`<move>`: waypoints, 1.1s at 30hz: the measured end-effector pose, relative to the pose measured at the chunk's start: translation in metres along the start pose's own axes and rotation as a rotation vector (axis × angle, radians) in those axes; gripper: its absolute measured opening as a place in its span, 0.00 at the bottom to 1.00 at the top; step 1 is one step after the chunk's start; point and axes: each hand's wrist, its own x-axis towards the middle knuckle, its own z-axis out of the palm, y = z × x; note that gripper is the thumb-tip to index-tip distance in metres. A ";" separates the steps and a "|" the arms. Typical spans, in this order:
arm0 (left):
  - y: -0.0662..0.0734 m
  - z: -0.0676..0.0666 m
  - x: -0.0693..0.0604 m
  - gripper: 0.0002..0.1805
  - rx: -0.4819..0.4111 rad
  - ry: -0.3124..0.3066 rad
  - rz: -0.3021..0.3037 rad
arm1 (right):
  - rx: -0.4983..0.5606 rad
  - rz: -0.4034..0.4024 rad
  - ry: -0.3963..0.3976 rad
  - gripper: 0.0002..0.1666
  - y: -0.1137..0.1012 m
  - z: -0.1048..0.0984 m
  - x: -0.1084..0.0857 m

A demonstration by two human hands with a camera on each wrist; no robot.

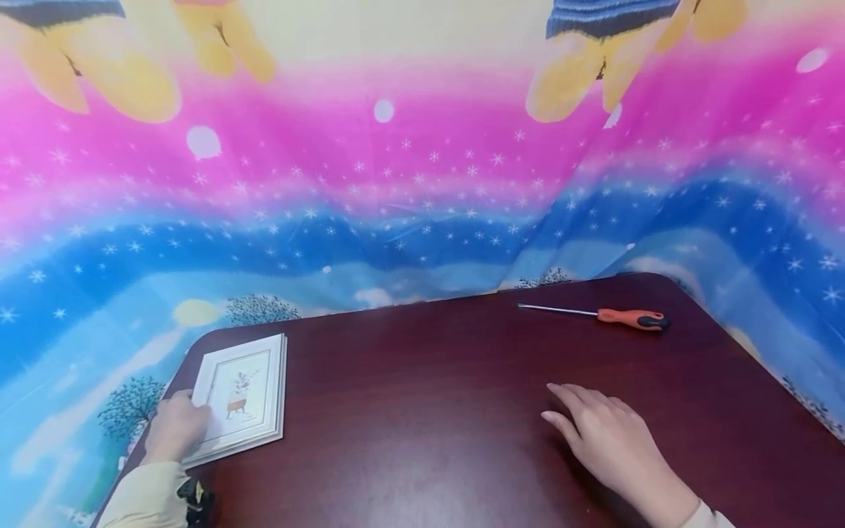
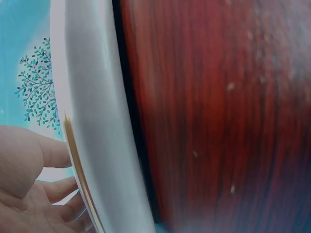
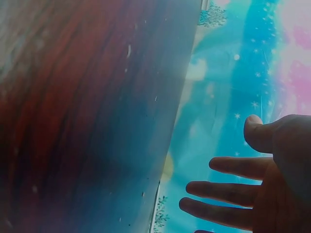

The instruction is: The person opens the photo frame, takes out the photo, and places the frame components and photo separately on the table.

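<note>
A white picture frame with a potted-plant picture lies at the table's left side. My left hand grips its left edge, thumb on top. In the left wrist view the frame's pale side stands large, with my left hand at its edge; some fingertips are hidden behind it. My right hand is over the right part of the table, fingers extended, holding nothing. The right wrist view shows my right hand with its fingers spread apart.
An orange-and-black-handled screwdriver lies near the back right of the dark red table, its shaft pointing left. A patterned pink and blue cloth hangs behind and beside the table.
</note>
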 end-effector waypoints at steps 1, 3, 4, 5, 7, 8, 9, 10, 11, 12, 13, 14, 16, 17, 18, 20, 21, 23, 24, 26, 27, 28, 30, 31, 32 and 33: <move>-0.001 0.001 0.000 0.32 -0.002 -0.001 0.004 | 0.001 0.004 -0.004 0.26 0.000 0.000 0.000; 0.000 0.004 0.000 0.32 -0.007 -0.002 0.011 | 0.002 0.012 -0.016 0.26 0.001 0.001 -0.001; 0.000 0.005 0.000 0.33 -0.008 -0.003 0.017 | 0.003 0.014 -0.020 0.26 0.001 0.001 -0.001; 0.001 0.006 0.000 0.33 -0.009 -0.002 0.024 | 0.003 0.014 -0.025 0.26 0.001 0.002 -0.002; 0.002 0.007 0.000 0.33 -0.013 -0.006 0.038 | 0.005 0.015 -0.028 0.26 0.001 0.002 -0.002; 0.004 0.008 0.000 0.34 -0.015 -0.005 0.040 | 0.006 0.016 -0.030 0.26 0.001 0.003 -0.002; 0.006 0.009 0.000 0.34 -0.017 -0.004 0.043 | 0.006 0.017 -0.032 0.26 0.001 0.003 -0.002; 0.007 0.010 -0.001 0.34 -0.018 -0.005 0.046 | 0.006 0.018 -0.035 0.26 0.001 0.003 -0.001; 0.009 0.010 -0.001 0.34 -0.019 -0.005 0.048 | 0.006 0.021 -0.038 0.26 0.001 0.003 -0.001; 0.010 0.010 -0.001 0.34 -0.020 -0.008 0.049 | 0.006 0.023 -0.040 0.26 0.001 0.004 -0.001; 0.011 0.011 -0.002 0.34 -0.022 -0.008 0.049 | 0.006 0.026 -0.045 0.26 0.001 0.004 -0.001; 0.012 0.011 -0.002 0.34 -0.022 -0.011 0.052 | 0.006 0.029 -0.051 0.26 0.001 0.004 -0.001; 0.013 0.012 -0.002 0.35 -0.019 -0.014 0.057 | 0.005 0.035 -0.061 0.26 0.001 0.004 -0.001; 0.014 0.012 -0.002 0.34 -0.017 -0.013 0.058 | 0.005 0.035 -0.065 0.26 0.001 0.004 -0.001; 0.014 0.013 -0.002 0.35 -0.017 -0.017 0.061 | 0.006 0.036 -0.067 0.26 0.001 0.004 -0.001; 0.015 0.014 -0.001 0.34 -0.017 -0.015 0.069 | 0.008 0.035 -0.067 0.26 0.001 0.005 0.000; 0.016 0.014 -0.001 0.34 -0.018 -0.013 0.070 | 0.009 0.034 -0.064 0.26 0.001 0.005 0.000; 0.018 0.015 -0.001 0.34 -0.020 -0.010 0.075 | 0.010 0.030 -0.059 0.26 0.001 0.005 0.000; 0.019 0.016 -0.001 0.34 -0.025 -0.011 0.076 | 0.009 0.028 -0.055 0.26 0.001 0.006 0.001; 0.023 0.017 -0.001 0.33 -0.035 -0.005 0.078 | 0.007 0.025 -0.049 0.26 0.001 0.006 0.001; 0.024 0.017 -0.002 0.32 -0.043 -0.004 0.080 | 0.005 0.023 -0.047 0.26 0.001 0.007 0.002; 0.027 0.018 -0.003 0.32 -0.050 -0.003 0.081 | 0.003 0.023 -0.046 0.26 0.001 0.007 0.001; 0.030 0.019 -0.005 0.32 -0.069 -0.006 0.081 | 0.000 0.024 -0.048 0.26 0.002 0.006 0.001; 0.032 0.020 -0.005 0.31 -0.075 -0.007 0.085 | -0.001 0.025 -0.051 0.26 0.002 0.006 0.001; 0.034 0.021 -0.006 0.31 -0.085 -0.009 0.087 | 0.000 0.027 -0.054 0.26 0.002 0.006 0.001; 0.036 0.022 -0.006 0.31 -0.093 -0.013 0.088 | 0.000 0.029 -0.057 0.26 0.003 0.006 0.001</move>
